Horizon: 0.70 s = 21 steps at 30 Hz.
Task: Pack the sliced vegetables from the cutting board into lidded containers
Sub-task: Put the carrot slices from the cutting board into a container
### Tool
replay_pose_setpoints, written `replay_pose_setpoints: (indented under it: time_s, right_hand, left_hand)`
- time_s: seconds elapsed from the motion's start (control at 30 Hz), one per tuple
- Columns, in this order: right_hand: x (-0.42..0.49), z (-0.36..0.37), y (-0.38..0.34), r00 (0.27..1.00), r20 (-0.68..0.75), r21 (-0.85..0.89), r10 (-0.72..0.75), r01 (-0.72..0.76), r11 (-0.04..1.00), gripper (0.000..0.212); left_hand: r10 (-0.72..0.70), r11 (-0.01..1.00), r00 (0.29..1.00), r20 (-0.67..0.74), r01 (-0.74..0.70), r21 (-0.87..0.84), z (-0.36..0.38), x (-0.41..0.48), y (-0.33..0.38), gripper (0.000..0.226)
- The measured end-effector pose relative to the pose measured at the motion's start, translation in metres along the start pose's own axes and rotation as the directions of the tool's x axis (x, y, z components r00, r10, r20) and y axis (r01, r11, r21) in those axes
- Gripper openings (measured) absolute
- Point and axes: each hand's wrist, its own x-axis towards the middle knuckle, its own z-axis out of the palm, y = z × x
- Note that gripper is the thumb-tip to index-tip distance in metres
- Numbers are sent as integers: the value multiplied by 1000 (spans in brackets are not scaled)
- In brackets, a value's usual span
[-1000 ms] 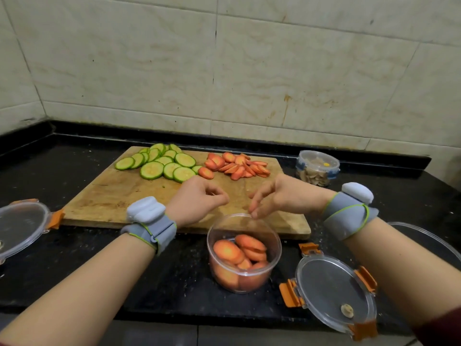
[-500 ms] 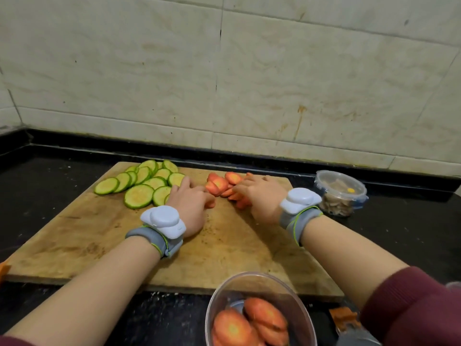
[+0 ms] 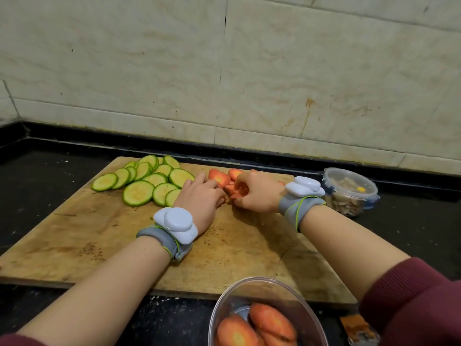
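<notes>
On the wooden cutting board (image 3: pixel 104 236) lie green zucchini slices (image 3: pixel 144 182) at the back left and orange carrot slices (image 3: pixel 219 177) at the back middle. My left hand (image 3: pixel 202 198) and my right hand (image 3: pixel 257 193) meet over the carrot pile, fingers curled around slices. Most of the pile is hidden under both hands. A clear round container (image 3: pixel 314 318) with several carrot slices inside stands in front of the board at the bottom edge.
A lidded clear container (image 3: pixel 351 191) with pale contents sits on the black counter (image 3: pixel 37 186) right of the board. An orange lid clip (image 3: pixel 356 328) shows at the bottom right. The tiled wall (image 3: pixel 224 83) rises just behind the board.
Both hands went from above the carrot container forward to the carrot pile on the board and closed on slices. The view tilted forward, so the loose lids left the frame.
</notes>
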Motion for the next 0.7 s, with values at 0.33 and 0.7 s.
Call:
replay_pose_setpoints:
  time_s: [0.33,0.7]
  right_hand:
    - [12,15,-1,999,-36,-79,2,-5,997,28]
    - [-25,-5,4,972,-174,286,160,-106,952,26]
  left_hand:
    - [-7,1000,1000,-14,6,-27,2,-5,1,29]
    - [-255,831,960,-115,157,-533,-20,-35,9,27]
